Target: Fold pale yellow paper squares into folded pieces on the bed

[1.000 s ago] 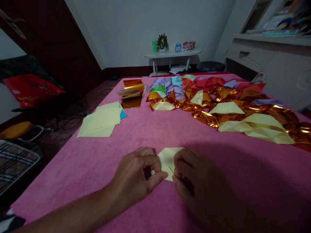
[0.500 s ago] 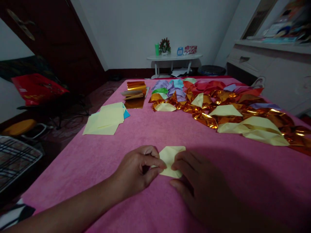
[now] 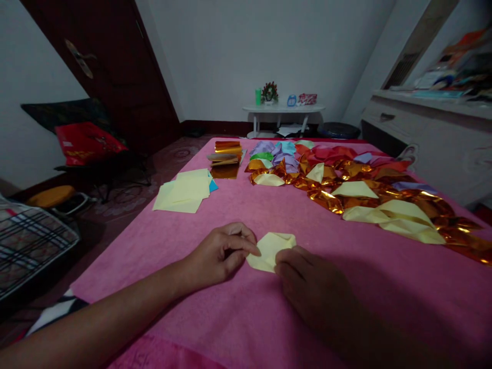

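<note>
A small folded sheet of pale yellow paper [image 3: 266, 252] lies on the pink cloth [image 3: 215, 312] in front of me. My left hand [image 3: 225, 253] rests at its left side, index finger and thumb closed on the edge. At the right edge my right hand [image 3: 307, 277] grips the paper with curled fingers, its thumb mostly hidden. The paper's top right corner is folded over and slightly raised. Farther off to the left lies a loose stack of flat yellow sheets [image 3: 184, 192], a bit of blue showing at its right side.
Shiny gold foil sheets [image 3: 225, 169] are stacked beyond the yellow ones. Many folded pieces, gold foil [image 3: 326, 201], yellow [image 3: 403, 220], red [image 3: 332, 154] and purple, cover the far right of the cloth. A white table [image 3: 284, 108] stands by the wall; a red bag [image 3: 88, 143] sits on a chair at left.
My right fingers have drawn together onto the paper's right edge, and its top right corner now looks folded over. The camera view has shifted, so the surroundings appear lower and farther right.
</note>
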The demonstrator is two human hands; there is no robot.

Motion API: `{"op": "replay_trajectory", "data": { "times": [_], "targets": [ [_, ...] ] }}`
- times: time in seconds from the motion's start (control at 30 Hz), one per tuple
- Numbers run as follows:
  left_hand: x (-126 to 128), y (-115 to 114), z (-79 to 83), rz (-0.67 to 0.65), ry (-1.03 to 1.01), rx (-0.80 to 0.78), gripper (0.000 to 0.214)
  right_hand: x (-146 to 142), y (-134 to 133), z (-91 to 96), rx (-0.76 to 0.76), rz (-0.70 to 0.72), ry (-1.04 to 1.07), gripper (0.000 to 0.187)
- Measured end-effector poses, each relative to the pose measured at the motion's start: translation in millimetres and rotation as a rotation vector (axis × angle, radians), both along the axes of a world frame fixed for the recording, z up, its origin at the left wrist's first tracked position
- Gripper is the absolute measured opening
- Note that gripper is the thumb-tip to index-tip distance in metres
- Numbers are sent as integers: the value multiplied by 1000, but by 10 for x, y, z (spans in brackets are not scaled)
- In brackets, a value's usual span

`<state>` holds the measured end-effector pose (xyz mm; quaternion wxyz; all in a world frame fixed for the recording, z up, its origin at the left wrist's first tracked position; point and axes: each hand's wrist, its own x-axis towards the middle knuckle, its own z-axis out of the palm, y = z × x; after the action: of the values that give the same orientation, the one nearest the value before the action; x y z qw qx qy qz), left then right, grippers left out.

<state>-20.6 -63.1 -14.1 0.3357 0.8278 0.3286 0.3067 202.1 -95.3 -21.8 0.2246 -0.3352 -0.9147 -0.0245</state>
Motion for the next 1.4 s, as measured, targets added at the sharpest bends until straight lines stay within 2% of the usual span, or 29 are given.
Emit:
{"op": "replay_trajectory", "data": {
  "times": [0.03,0.1,0.13,0.17,0.23,0.33,0.47,0.6,0.73,0.83,1.07,1.23,1.4],
  "targets": [
    [-14,-2,6,-1,11,54,32,27,51,34,-41,39,-12,24],
    [-45,-7,32,-21,61,177,31,102,198,102,-232,71,-37,25],
    [-58,-10,50,-42,97,243,31,148,289,128,-290,159,-55,23],
    [-68,-12,69,-67,138,310,31,196,387,142,-292,262,-70,21],
    [-76,-14,103,-118,221,436,33,284,579,139,-146,439,-63,22],
    [-59,10,120,-131,297,551,38,351,775,101,-49,483,-70,22],
    [-26,112,71,-46,255,464,51,347,841,104,-43,441,-98,23],
    [-17,225,2,-52,235,381,38,340,882,124,-31,423,-139,25],
    [-10,241,-21,-79,252,447,21,333,903,97,-45,408,-150,26],
    [1,187,-19,-113,293,487,21,312,815,69,-84,349,-135,25],
    [57,109,-20,-165,393,562,27,305,505,26,-208,223,146,24],
    [174,108,38,-170,469,653,23,285,474,29,-325,152,231,26],
    [241,107,47,-155,515,637,21,255,495,54,-453,99,322,29]
  ]
}}
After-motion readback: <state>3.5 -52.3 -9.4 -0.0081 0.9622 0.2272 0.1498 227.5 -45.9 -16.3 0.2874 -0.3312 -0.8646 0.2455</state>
